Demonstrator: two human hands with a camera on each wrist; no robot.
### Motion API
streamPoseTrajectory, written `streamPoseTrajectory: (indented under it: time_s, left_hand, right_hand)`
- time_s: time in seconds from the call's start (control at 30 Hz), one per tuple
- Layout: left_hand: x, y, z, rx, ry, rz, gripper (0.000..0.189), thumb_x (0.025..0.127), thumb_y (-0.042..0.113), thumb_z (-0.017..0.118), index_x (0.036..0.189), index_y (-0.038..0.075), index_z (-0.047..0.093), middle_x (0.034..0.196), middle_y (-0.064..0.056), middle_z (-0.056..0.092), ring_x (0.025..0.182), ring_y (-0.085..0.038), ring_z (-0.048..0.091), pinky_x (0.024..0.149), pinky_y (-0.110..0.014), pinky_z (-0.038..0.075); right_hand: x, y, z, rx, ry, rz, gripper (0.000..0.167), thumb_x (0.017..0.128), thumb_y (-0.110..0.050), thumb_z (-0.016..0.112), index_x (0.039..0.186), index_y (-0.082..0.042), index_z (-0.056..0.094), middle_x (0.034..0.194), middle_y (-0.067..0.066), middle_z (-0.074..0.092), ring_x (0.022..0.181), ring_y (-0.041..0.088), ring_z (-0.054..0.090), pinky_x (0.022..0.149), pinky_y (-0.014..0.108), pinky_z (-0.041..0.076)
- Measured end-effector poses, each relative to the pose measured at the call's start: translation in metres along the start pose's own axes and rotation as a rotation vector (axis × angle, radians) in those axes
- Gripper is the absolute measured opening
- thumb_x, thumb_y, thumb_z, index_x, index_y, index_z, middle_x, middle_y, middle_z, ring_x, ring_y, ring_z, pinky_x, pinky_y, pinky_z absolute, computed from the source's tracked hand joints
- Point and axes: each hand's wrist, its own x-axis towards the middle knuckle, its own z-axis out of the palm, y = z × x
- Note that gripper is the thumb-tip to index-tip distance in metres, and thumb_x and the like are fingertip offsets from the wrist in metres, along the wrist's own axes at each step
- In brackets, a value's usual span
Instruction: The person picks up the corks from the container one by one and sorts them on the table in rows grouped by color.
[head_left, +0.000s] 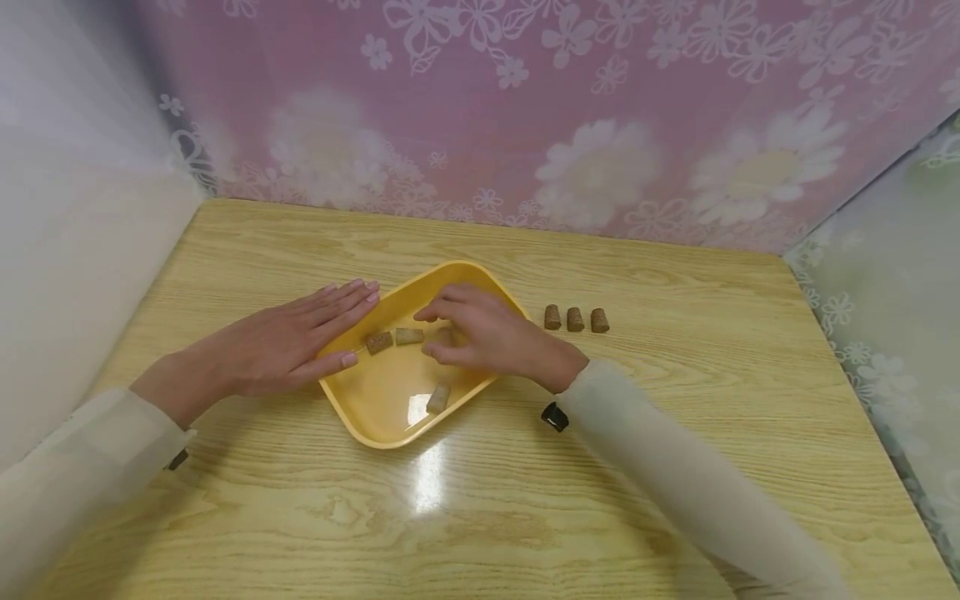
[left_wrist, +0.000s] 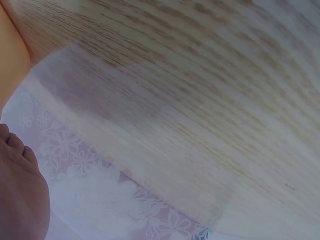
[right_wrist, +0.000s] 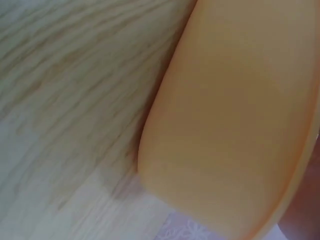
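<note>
A yellow plastic tray (head_left: pixel 390 437) stands at an angle on the table, with three corks inside. A brown cork (head_left: pixel 379 342) lies almost end to end with a paler cork (head_left: pixel 409 336), and another pale cork (head_left: pixel 438 398) lies nearer the front wall. My left hand (head_left: pixel 288 342) rests, fingers straight, over the tray's left rim. Inside the tray is my right hand (head_left: pixel 480 329), thumb and forefinger apart, just right of the paler cork; its other fingers are partly hidden. The right wrist view mostly catches the tray's outer wall (right_wrist: pixel 220 125).
Right of the tray, three brown corks stand in a row: the left cork (head_left: pixel 552 317), the middle cork (head_left: pixel 575 319) and the right cork (head_left: pixel 599 320). The wood-grain table (head_left: pixel 480 533) meets a pink flowered backdrop (head_left: pixel 480 125) behind and pale side panels.
</note>
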Motion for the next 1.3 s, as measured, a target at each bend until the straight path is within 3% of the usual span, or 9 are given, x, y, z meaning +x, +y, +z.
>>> streamPoseTrajectory:
  time_s: [0.17, 0.4, 0.63, 0.9, 1.1, 1.3]
  left_hand:
    - [-0.001, 0.000, -0.001, 0.014, -0.002, 0.006, 0.078, 0.118, 0.049, 0.043, 0.178, 0.020, 0.003, 0.186, -0.002, 0.003, 0.172, -0.028, 0.011, 0.138, -0.024, -0.004]
    - [0.000, 0.000, -0.001, 0.011, -0.005, 0.000, 0.077, 0.118, 0.048, 0.042, 0.177, 0.020, 0.003, 0.186, -0.001, 0.003, 0.172, -0.027, 0.010, 0.141, -0.034, 0.004]
    - [0.000, 0.000, -0.001, 0.007, -0.020, -0.005, 0.076, 0.118, 0.049, 0.041, 0.177, 0.019, 0.004, 0.186, -0.001, 0.003, 0.172, -0.027, 0.009, 0.140, -0.032, 0.002]
    - [0.000, 0.000, 0.000, 0.016, -0.003, 0.003, 0.075, 0.118, 0.047, 0.042, 0.177, 0.017, 0.006, 0.186, -0.001, 0.004, 0.172, -0.026, 0.010, 0.139, -0.027, -0.003]
    - [0.000, 0.000, 0.001, 0.018, 0.006, 0.002, 0.075, 0.118, 0.046, 0.043, 0.177, 0.017, 0.008, 0.186, -0.001, 0.004, 0.172, -0.026, 0.011, 0.138, -0.025, -0.004]
    - [0.000, 0.000, 0.002, 0.012, 0.006, -0.003, 0.075, 0.118, 0.047, 0.042, 0.177, 0.018, 0.008, 0.186, -0.001, 0.004, 0.172, -0.026, 0.011, 0.139, -0.028, 0.000]
  right_hand:
    - [0.006, -0.005, 0.006, -0.030, -0.034, -0.005, 0.043, 0.104, -0.031, 0.074, 0.139, -0.006, 0.073, 0.132, 0.008, 0.071, 0.121, 0.025, 0.066, 0.106, 0.041, 0.056]
    - [0.015, -0.012, 0.016, -0.019, -0.098, -0.027, 0.045, 0.107, -0.030, 0.071, 0.145, -0.008, 0.070, 0.134, 0.006, 0.069, 0.124, 0.022, 0.062, 0.111, 0.038, 0.052]
    - [0.022, -0.019, 0.023, -0.002, -0.142, -0.058, 0.042, 0.109, -0.029, 0.069, 0.149, -0.014, 0.068, 0.142, 0.003, 0.066, 0.136, 0.022, 0.057, 0.123, 0.038, 0.045]
    - [0.029, -0.022, 0.029, -0.068, -0.161, -0.077, 0.046, 0.111, -0.027, 0.067, 0.154, -0.013, 0.063, 0.152, 0.002, 0.061, 0.147, 0.022, 0.052, 0.130, 0.036, 0.039]
    - [0.033, -0.026, 0.031, -0.095, -0.175, -0.044, 0.043, 0.110, -0.022, 0.064, 0.153, -0.012, 0.064, 0.147, 0.004, 0.060, 0.140, 0.021, 0.056, 0.123, 0.035, 0.045]
    - [0.034, -0.027, 0.034, -0.092, -0.151, -0.057, 0.028, 0.109, -0.022, 0.069, 0.136, -0.016, 0.075, 0.130, 0.001, 0.064, 0.118, 0.017, 0.060, 0.106, 0.031, 0.051]
